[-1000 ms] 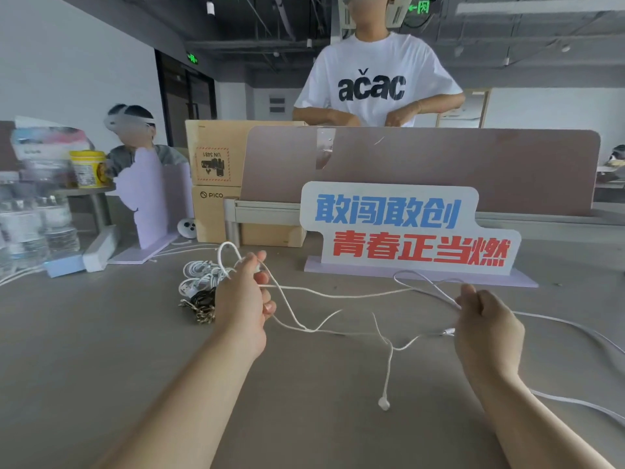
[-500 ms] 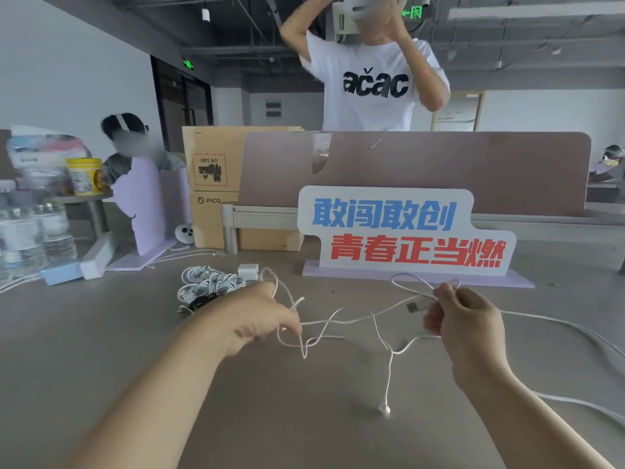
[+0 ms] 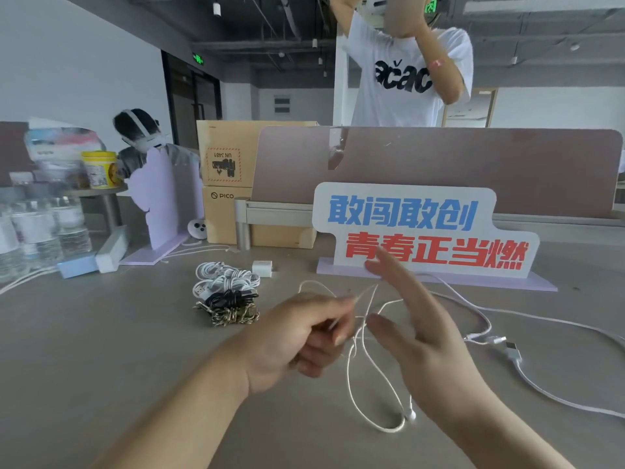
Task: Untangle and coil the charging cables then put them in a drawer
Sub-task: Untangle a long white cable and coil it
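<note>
Untangling step: a thin white cable is worked between both hands above the tabletop.

The grey tabletop (image 3: pixel 101 350) carries everything, and no drawer is in sight. The left hand (image 3: pixel 297 340) has its fingers curled, pinching the thin white cable (image 3: pixel 349 384) where the strands cross. The right hand (image 3: pixel 426 336) has its fingers straight and spread beside those strands, gripping nothing. A pile of coiled cables (image 3: pixel 226 289) sits further back to the left. A thicker white cable (image 3: pixel 541 389) lies loose on the right, ending in its plug (image 3: pixel 510 348). The thin cable's loops droop to its rounded tip (image 3: pixel 412 415). Next, the right hand probably needs to take one strand and draw it clear before coiling.
</note>
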{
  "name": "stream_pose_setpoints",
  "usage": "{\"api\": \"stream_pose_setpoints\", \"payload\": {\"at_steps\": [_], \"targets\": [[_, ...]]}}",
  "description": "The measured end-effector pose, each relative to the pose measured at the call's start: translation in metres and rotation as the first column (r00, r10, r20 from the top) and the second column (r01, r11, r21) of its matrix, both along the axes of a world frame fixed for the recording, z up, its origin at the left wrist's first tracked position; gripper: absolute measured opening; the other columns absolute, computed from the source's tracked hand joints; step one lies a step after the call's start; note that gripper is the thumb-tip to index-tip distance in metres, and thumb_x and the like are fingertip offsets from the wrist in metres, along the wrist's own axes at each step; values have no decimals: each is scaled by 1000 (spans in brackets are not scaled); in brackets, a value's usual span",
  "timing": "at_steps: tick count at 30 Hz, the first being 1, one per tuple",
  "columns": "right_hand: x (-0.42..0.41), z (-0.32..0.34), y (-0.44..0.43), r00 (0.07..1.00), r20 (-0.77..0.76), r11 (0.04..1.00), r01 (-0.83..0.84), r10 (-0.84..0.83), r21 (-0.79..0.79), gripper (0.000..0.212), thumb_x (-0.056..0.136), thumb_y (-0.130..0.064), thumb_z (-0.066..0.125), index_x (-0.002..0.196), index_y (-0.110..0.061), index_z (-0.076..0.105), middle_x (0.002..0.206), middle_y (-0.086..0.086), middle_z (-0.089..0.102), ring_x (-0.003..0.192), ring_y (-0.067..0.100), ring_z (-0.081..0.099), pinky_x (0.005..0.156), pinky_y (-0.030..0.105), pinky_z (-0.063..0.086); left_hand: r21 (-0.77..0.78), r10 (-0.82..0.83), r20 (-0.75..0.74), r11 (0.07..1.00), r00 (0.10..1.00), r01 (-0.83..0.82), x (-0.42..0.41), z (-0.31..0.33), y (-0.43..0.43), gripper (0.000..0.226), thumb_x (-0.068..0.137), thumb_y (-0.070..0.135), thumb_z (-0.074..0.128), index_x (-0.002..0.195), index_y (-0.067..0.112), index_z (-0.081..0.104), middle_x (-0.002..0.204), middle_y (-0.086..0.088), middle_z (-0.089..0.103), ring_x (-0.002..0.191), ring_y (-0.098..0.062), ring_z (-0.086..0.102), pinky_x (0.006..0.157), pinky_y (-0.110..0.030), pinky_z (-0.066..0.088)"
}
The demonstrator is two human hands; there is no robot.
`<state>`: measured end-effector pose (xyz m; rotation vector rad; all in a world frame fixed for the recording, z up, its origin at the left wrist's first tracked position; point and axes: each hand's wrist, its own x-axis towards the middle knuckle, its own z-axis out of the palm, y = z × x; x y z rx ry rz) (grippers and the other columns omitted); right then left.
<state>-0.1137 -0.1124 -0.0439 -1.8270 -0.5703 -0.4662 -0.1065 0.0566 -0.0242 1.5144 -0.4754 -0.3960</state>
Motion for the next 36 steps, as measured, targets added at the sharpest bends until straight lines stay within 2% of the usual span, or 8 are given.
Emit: {"api": "stream_pose_setpoints", "payload": {"at_steps": [4, 6, 10, 16, 21, 29, 32, 36], "targets": [[-2, 1, 3, 997, -71, 991, 26, -16, 131, 5, 83, -18, 69, 79, -21, 72, 60, -10, 62, 56, 1, 53, 58, 11, 38, -162, 211, 51, 966, 976, -201, 7, 1, 2, 44, 90, 47, 52, 56, 20, 48, 50, 6, 21, 41, -9, 22, 42, -18, 26], [2, 2, -1, 989, -142, 975, 68, -39, 210, 17, 84, -10, 65, 69, -13, 70, 43, -8, 47, 41, 7, 40, 48, 18, 37, -281, 408, -9, 875, 913, -394, 19, 0, 4, 39, 90, 44, 45, 63, 15, 46, 48, 6, 25, 41, -9, 27, 45, -20, 28], [5, 0, -3, 981, -169, 961, 131, -91, 243, 18, 86, -15, 63, 70, -14, 70, 42, -9, 38, 41, 8, 30, 44, 20, 30, -428, 487, -247, 721, 838, -545, 27, -5, 1, 36, 98, 35, 42, 71, 12, 49, 42, 8, 28, 34, -6, 26, 38, -17, 28], [2, -3, 1, 985, -105, 986, 146, -137, 83, 19, 86, -16, 63, 68, -19, 69, 48, -2, 49, 41, 6, 33, 43, 14, 27, -260, 322, -262, 885, 910, -387, 10, -13, -20, 45, 87, 51, 49, 107, 17, 71, 45, 6, 22, 39, -9, 22, 42, -21, 30], [4, -12, 8, 958, -218, 977, 156, -185, -145, 23, 88, -30, 59, 69, -18, 68, 43, -9, 44, 40, 5, 36, 45, 16, 28, -327, 301, -236, 871, 924, -367, 12, -15, -22, 43, 83, 50, 51, 81, 15, 77, 55, 8, 25, 42, -6, 17, 42, -18, 21], [2, -6, -2, 721, -691, 986, -144, 47, -84, 32, 89, -33, 60, 64, -13, 60, 51, -2, 30, 40, 14, 25, 37, 21, 29, -545, 467, -420, 556, 779, -627, 33, -9, 7, 43, 101, 34, 38, 60, 20, 39, 68, 2, 57, 68, -12, 53, 68, -27, 42], [6, 1, -14, 633, -758, 986, -48, 156, 162, 25, 85, -27, 65, 68, -9, 60, 54, -3, 27, 45, 11, 19, 38, 19, 17, -749, 278, -516, 311, 810, -585, 36, -5, 27, 44, 103, 20, 32, 61, 15, 41, 49, 2, 49, 47, -12, 54, 51, -20, 51], [9, 7, -20, 853, -514, 988, 142, -87, 67, 16, 80, -21, 71, 68, -10, 69, 50, 2, 45, 42, 11, 32, 39, 17, 30, -474, 467, -486, 569, 738, -672, 37, -9, 21, 35, 101, 24, 34, 67, 21, 38, 45, 10, 32, 35, -5, 25, 32, -12, 20]]}}
